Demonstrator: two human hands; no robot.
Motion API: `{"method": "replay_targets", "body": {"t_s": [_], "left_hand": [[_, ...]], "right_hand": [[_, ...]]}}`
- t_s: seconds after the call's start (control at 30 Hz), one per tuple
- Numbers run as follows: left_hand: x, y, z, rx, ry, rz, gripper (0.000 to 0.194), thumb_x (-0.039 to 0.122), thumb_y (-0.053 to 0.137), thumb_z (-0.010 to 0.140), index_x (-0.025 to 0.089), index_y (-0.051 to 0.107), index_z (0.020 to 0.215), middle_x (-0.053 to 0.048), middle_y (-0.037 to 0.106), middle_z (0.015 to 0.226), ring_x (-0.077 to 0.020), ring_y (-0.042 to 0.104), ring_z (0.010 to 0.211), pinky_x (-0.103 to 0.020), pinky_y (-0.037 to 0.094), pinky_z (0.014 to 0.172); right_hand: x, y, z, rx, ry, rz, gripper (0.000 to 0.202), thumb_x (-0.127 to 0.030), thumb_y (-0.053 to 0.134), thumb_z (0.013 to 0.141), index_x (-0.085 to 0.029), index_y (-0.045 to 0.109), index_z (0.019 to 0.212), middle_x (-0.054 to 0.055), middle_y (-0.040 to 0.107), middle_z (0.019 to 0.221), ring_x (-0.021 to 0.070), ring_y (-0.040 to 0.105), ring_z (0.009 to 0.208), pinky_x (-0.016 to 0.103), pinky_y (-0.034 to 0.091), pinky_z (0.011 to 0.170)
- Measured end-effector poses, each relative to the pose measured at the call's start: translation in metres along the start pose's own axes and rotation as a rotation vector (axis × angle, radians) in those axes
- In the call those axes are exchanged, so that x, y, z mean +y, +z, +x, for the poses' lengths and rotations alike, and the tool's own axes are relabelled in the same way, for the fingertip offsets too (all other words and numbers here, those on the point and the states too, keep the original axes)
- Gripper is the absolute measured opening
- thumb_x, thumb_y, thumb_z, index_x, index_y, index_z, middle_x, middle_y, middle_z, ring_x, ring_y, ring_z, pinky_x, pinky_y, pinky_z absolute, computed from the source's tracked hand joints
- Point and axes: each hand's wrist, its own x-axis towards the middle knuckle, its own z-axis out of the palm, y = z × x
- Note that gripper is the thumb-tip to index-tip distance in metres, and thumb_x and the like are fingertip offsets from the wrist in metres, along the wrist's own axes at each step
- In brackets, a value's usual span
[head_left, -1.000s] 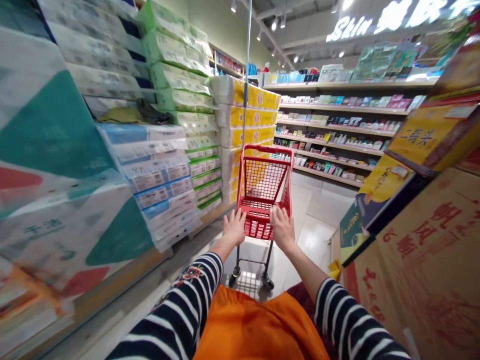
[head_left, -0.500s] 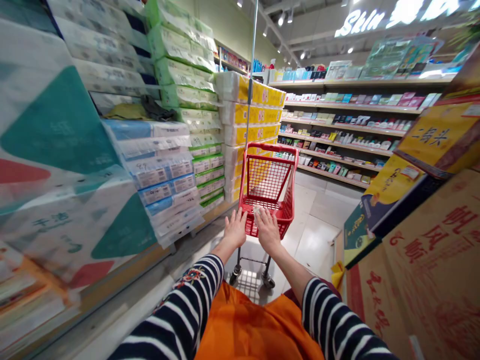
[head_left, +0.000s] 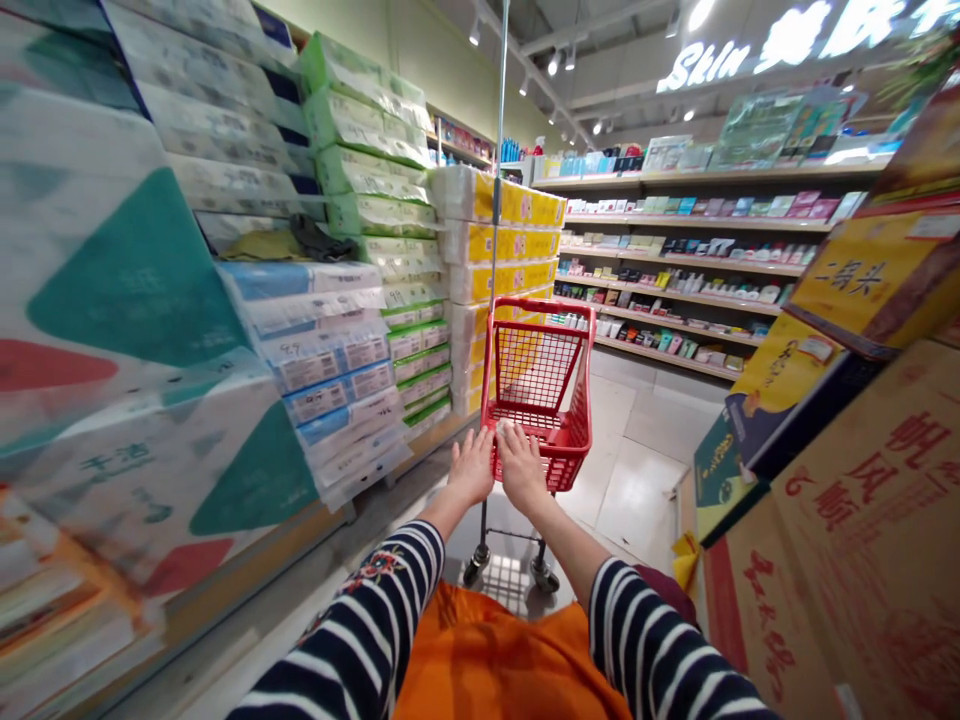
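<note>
A red basket-style shopping cart (head_left: 534,365) stands on wheels in front of me, its upper rail at the far side. My left hand (head_left: 472,468) reaches over its near left corner with the fingers stretched forward and apart. Close beside it, my right hand (head_left: 523,470) is held over the near edge, palm down. A small whitish thing (head_left: 502,428) shows at the index fingertip of the right hand; it seems held there, but its kind is unclear. Whether either palm touches the cart is hidden. Only the basket's mesh floor and walls show inside.
Stacked packs of tissue paper (head_left: 352,340) line the left side, with yellow packs (head_left: 517,245) beyond. On the right, cardboard boxes (head_left: 862,500) stand close. Shelves of small cosmetics (head_left: 690,250) run across the back. A thin metal pole (head_left: 497,150) rises behind the cart.
My right hand has shifted left, nearer my left hand, and the small whitish thing moved with it. The view tilts up slightly, so the cart and shelves sit lower.
</note>
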Motion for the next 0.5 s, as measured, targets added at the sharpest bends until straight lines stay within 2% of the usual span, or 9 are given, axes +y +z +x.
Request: {"method": "replay_targets", "body": {"t_s": [0.07,0.13,0.23,0.3,0.4,0.5], "left_hand": [[-0.003,-0.001,-0.002,0.01,-0.015,-0.003,0.074,0.014,0.043,0.077,0.021,0.013,0.144,-0.004,0.013,0.153,-0.0247,0.009,0.14,-0.051,0.017,0.11],[-0.004,-0.001,-0.004,0.015,-0.029,0.001,0.074,0.013,0.042,0.075,0.018,0.013,0.144,-0.005,0.011,0.154,-0.0247,0.007,0.14,-0.051,0.016,0.111],[-0.003,0.0,-0.005,0.0,-0.038,0.002,0.076,0.014,0.042,0.074,0.015,0.012,0.144,-0.005,0.007,0.154,-0.0245,0.005,0.14,-0.051,0.014,0.112],[-0.002,0.0,-0.004,-0.018,-0.04,-0.007,0.077,0.016,0.042,0.073,0.015,0.011,0.144,-0.005,0.005,0.154,-0.0246,0.004,0.14,-0.052,0.014,0.111],[0.0,0.0,-0.002,-0.035,-0.045,-0.009,0.079,0.018,0.044,0.072,0.017,0.012,0.144,-0.004,0.005,0.154,-0.0257,0.004,0.14,-0.053,0.015,0.111],[0.001,-0.002,-0.002,-0.049,-0.036,0.012,0.08,0.019,0.046,0.071,0.02,0.012,0.144,-0.003,0.006,0.154,-0.0261,0.004,0.14,-0.053,0.016,0.111]], "right_hand": [[0.004,-0.002,-0.002,-0.007,-0.027,-0.006,0.052,-0.011,0.033,0.086,-0.017,0.039,0.137,0.008,0.026,0.148,0.0264,0.021,0.137,0.048,0.019,0.108],[0.021,-0.007,-0.009,0.003,0.008,-0.03,0.052,-0.011,0.035,0.085,-0.016,0.04,0.137,0.009,0.027,0.148,0.0261,0.021,0.137,0.049,0.017,0.108],[0.055,-0.016,-0.022,0.033,0.17,-0.074,0.051,-0.011,0.034,0.086,-0.014,0.041,0.135,0.011,0.028,0.147,0.0265,0.02,0.137,0.049,0.018,0.108],[0.069,-0.022,-0.027,0.044,0.288,-0.087,0.049,-0.013,0.032,0.087,-0.012,0.041,0.135,0.012,0.027,0.148,0.0278,0.02,0.136,0.051,0.02,0.107],[0.064,-0.021,-0.025,0.053,0.33,-0.067,0.048,-0.014,0.029,0.089,-0.011,0.039,0.137,0.012,0.027,0.148,0.0276,0.02,0.136,0.049,0.021,0.107],[0.034,-0.008,-0.013,0.051,0.195,-0.02,0.05,-0.012,0.029,0.088,-0.011,0.037,0.138,0.011,0.027,0.148,0.0265,0.02,0.136,0.046,0.019,0.108]]}}
